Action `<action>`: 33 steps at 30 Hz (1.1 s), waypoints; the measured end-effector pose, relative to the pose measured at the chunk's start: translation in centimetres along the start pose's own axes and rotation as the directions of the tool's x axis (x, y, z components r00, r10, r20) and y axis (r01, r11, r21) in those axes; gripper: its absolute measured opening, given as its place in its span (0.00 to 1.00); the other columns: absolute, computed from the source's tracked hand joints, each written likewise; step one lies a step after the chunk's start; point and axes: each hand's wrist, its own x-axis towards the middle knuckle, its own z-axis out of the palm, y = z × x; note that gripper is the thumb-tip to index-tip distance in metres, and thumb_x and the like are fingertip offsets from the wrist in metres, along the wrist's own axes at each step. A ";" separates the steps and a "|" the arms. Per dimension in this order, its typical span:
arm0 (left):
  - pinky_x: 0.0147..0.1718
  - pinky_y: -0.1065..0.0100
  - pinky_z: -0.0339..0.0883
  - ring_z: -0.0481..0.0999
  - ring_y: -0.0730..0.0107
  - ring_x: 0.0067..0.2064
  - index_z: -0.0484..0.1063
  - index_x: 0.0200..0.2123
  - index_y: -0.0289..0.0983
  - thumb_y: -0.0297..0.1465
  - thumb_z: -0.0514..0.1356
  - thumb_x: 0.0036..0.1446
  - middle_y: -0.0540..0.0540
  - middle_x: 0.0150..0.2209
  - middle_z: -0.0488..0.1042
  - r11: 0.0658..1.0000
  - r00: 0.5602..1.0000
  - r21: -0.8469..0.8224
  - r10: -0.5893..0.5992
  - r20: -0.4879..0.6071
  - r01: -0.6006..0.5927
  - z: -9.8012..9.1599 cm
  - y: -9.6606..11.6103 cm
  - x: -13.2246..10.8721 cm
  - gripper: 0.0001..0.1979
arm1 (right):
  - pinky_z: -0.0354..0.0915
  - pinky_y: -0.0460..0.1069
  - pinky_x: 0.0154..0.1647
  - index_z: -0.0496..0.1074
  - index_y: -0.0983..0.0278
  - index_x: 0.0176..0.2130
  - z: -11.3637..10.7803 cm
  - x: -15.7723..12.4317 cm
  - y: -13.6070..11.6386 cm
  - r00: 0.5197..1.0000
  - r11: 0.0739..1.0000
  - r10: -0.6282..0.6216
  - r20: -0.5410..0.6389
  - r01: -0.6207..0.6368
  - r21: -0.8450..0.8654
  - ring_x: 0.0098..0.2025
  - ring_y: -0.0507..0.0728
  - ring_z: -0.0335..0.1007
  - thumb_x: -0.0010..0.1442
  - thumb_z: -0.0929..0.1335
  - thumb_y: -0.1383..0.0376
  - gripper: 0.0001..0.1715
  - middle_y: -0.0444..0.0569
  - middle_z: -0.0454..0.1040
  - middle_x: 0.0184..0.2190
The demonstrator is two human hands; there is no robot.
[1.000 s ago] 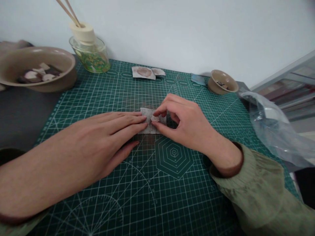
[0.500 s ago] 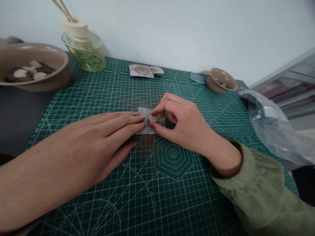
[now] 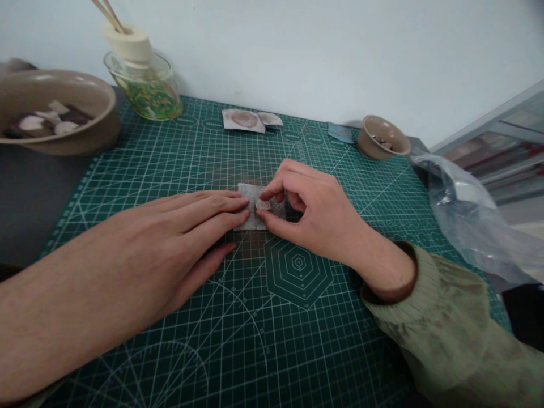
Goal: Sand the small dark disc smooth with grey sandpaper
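A small grey piece of sandpaper (image 3: 249,221) lies on the green cutting mat (image 3: 238,351) in the middle. My left hand (image 3: 182,241) lies flat with its fingers stretched out, their tips pressing the left part of the sheet. Between the thumb and forefinger of my right hand (image 3: 312,207) is a small pale piece with a carved-looking pattern (image 3: 263,204). That piece rests on the sandpaper or just above it; I cannot tell which. Brownish smudges show on the mat around the sheet.
At the far left stands a large brown bowl (image 3: 97,127) of pale and dark chunks, beside a glass diffuser (image 3: 151,93) with sticks. Stained pale sheets (image 3: 229,120), a bluish sheet (image 3: 340,132) and a smaller brown bowl (image 3: 369,144) sit along the wall. A clear plastic bag (image 3: 459,209) lies right.
My right hand and the pale piece have shifted very slightly left over the sandpaper. My left hand keeps its place on the sheet; the whole view has moved a little.
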 end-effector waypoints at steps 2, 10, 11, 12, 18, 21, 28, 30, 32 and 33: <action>0.84 0.30 0.84 0.86 0.39 0.83 0.76 0.84 0.48 0.35 0.52 0.95 0.39 0.81 0.86 1.000 1.000 0.008 -0.023 0.009 0.023 0.0 0.3 0.0 0.25 | 0.64 0.55 0.40 0.84 0.59 0.47 -0.2 -0.1 0.0 1.000 1.000 0.011 0.013 -0.011 0.017 0.35 0.56 0.66 0.77 0.77 0.64 0.02 0.44 0.78 0.40; 0.89 0.30 0.76 0.84 0.40 0.84 0.80 0.82 0.46 0.27 0.55 0.93 0.44 0.84 0.83 0.993 0.994 -0.057 -0.100 0.033 0.102 -0.3 1.2 -0.3 0.25 | 0.64 0.55 0.39 0.85 0.61 0.47 -0.6 -0.1 0.1 1.000 1.000 0.030 -0.001 -0.030 0.009 0.35 0.56 0.67 0.75 0.77 0.65 0.02 0.45 0.79 0.40; 0.89 0.31 0.76 0.84 0.41 0.85 0.79 0.82 0.46 0.27 0.55 0.93 0.44 0.84 0.83 0.994 0.995 -0.059 -0.095 0.030 0.097 -0.3 1.2 -0.3 0.25 | 0.64 0.55 0.40 0.85 0.60 0.47 -0.6 -0.1 0.1 1.000 0.999 0.031 0.001 -0.031 0.009 0.35 0.56 0.67 0.75 0.77 0.65 0.02 0.45 0.79 0.40; 0.89 0.31 0.76 0.83 0.42 0.86 0.79 0.82 0.47 0.26 0.55 0.93 0.44 0.85 0.82 0.994 0.995 -0.057 -0.094 0.032 0.096 -0.3 1.1 -0.4 0.25 | 0.64 0.55 0.40 0.85 0.60 0.47 -0.6 0.0 0.1 0.999 0.999 0.034 0.003 -0.034 0.007 0.36 0.57 0.68 0.75 0.78 0.65 0.01 0.45 0.79 0.40; 0.87 0.37 0.80 0.86 0.43 0.82 0.84 0.75 0.47 0.27 0.58 0.91 0.45 0.83 0.84 0.997 1.000 -0.069 -0.026 0.003 0.026 -0.2 0.6 -0.3 0.22 | 0.65 0.56 0.41 0.85 0.59 0.48 -0.5 0.0 0.1 0.999 0.999 0.036 -0.020 -0.037 -0.011 0.35 0.56 0.67 0.76 0.78 0.65 0.01 0.44 0.78 0.40; 0.79 0.36 0.87 0.89 0.41 0.75 0.84 0.76 0.47 0.30 0.56 0.93 0.41 0.76 0.87 1.000 1.000 -0.010 -0.011 -0.009 0.011 -0.2 0.4 0.1 0.22 | 0.66 0.55 0.41 0.85 0.60 0.48 -0.5 0.0 0.0 0.999 1.000 0.026 -0.036 -0.026 -0.007 0.34 0.56 0.67 0.75 0.78 0.66 0.02 0.44 0.80 0.41; 0.77 0.29 0.87 0.85 0.32 0.79 0.76 0.80 0.38 0.36 0.53 0.95 0.29 0.77 0.83 0.996 1.000 0.084 0.024 0.009 -0.024 -0.5 0.7 0.4 0.22 | 0.68 0.53 0.39 0.84 0.60 0.48 -0.4 0.2 -0.3 0.999 0.998 0.012 -0.041 -0.009 0.062 0.34 0.54 0.72 0.76 0.78 0.63 0.03 0.46 0.86 0.42; 0.74 0.33 0.90 0.88 0.36 0.74 0.79 0.76 0.39 0.34 0.54 0.95 0.32 0.74 0.85 0.997 0.999 0.066 0.049 0.018 -0.050 -0.7 0.8 0.5 0.20 | 0.67 0.53 0.38 0.84 0.61 0.48 -0.5 0.1 -0.3 1.000 0.998 0.017 -0.005 -0.017 0.053 0.32 0.53 0.70 0.76 0.78 0.63 0.03 0.46 0.88 0.44; 0.70 0.37 0.92 0.90 0.41 0.67 0.81 0.73 0.40 0.32 0.55 0.94 0.35 0.67 0.88 0.998 0.998 0.038 0.056 0.007 -0.056 -0.9 0.9 0.7 0.18 | 0.67 0.52 0.38 0.85 0.62 0.48 -0.4 0.1 -0.2 1.000 0.999 0.018 0.017 -0.019 0.045 0.31 0.52 0.70 0.76 0.78 0.64 0.03 0.47 0.90 0.46; 0.69 0.38 0.92 0.90 0.42 0.66 0.82 0.72 0.40 0.31 0.56 0.94 0.36 0.66 0.88 0.998 0.999 0.027 0.054 -0.002 -0.054 -0.9 0.9 0.8 0.17 | 0.67 0.52 0.38 0.85 0.62 0.48 -0.4 0.0 -0.2 1.000 0.999 0.017 0.021 -0.018 0.044 0.31 0.52 0.70 0.76 0.78 0.64 0.03 0.48 0.90 0.47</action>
